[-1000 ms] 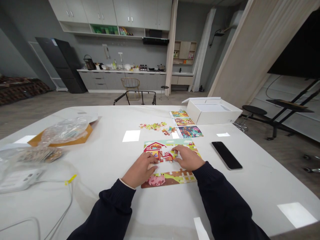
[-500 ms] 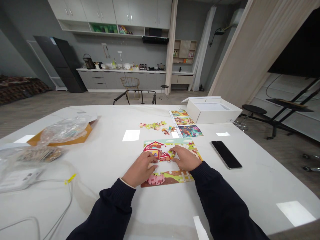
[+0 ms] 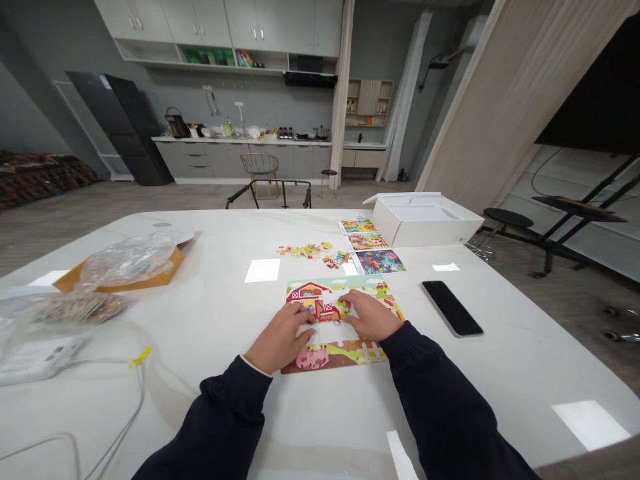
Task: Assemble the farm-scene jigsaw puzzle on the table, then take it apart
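A partly assembled jigsaw puzzle (image 3: 311,359) with a red barn, pink pig and fence lies flat on the white table, white gaps showing in its middle. My left hand (image 3: 283,335) comes in from the left, its bent fingertips on the edge of a red barn puzzle piece (image 3: 329,311). On the other side, my right hand (image 3: 371,316) pinches the same part near some green, thumb and forefinger curled. The fingers partly hide the pieces beneath. Loose puzzle pieces (image 3: 310,251) are scattered behind the puzzle.
Picture cards (image 3: 380,262) lie before an open white box (image 3: 435,223). A black phone (image 3: 451,307) rests at right. To the left are clear plastic wrapping (image 3: 133,259) on an orange tray, a bag of pieces (image 3: 77,308) and a white charger with a cable (image 3: 43,360).
The barn piece between my hands has shifted very slightly against its neighbours. Both hands stay almost in the same place.
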A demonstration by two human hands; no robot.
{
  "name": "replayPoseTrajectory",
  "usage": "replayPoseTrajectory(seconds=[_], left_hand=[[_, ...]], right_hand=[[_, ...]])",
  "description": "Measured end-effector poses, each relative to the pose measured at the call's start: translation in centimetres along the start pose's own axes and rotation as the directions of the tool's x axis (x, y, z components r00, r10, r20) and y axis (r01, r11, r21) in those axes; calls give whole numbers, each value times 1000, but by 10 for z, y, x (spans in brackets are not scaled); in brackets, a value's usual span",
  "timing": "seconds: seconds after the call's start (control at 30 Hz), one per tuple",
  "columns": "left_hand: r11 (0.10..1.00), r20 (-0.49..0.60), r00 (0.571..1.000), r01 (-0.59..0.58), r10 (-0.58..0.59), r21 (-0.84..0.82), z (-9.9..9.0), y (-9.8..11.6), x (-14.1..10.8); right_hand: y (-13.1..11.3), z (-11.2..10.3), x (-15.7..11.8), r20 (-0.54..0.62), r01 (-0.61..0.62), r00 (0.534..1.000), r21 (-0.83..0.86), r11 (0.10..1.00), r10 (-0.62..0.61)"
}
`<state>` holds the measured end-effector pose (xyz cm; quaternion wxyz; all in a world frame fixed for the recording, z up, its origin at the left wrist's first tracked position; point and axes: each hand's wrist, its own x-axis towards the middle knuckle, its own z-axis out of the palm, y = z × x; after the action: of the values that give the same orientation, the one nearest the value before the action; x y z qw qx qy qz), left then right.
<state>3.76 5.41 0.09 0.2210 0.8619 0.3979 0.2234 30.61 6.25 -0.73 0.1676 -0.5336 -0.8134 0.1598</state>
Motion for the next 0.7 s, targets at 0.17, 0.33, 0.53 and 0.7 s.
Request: replayPoseTrajectory(seconds=[0.17,0.33,0.53,0.7], left_hand=[[1000,-16,1000,-2,2,-8,-2,2,0],[1000,-16,1000,-8,8,2,0,0,0],[1000,-1,1000,3,-3,16,2,-2,1],[1000,-25,1000,-3,3,4,4,1,3]], right_hand=[[-2,-7,-1,-33,-25,999,-20,999,24],[-7,-4,7,-109,-110,989,-102,989,99],[-11,5,18,-56,-102,994,-156,982,95],[-8,10,19,-54,-106,994,-175,979,98]])
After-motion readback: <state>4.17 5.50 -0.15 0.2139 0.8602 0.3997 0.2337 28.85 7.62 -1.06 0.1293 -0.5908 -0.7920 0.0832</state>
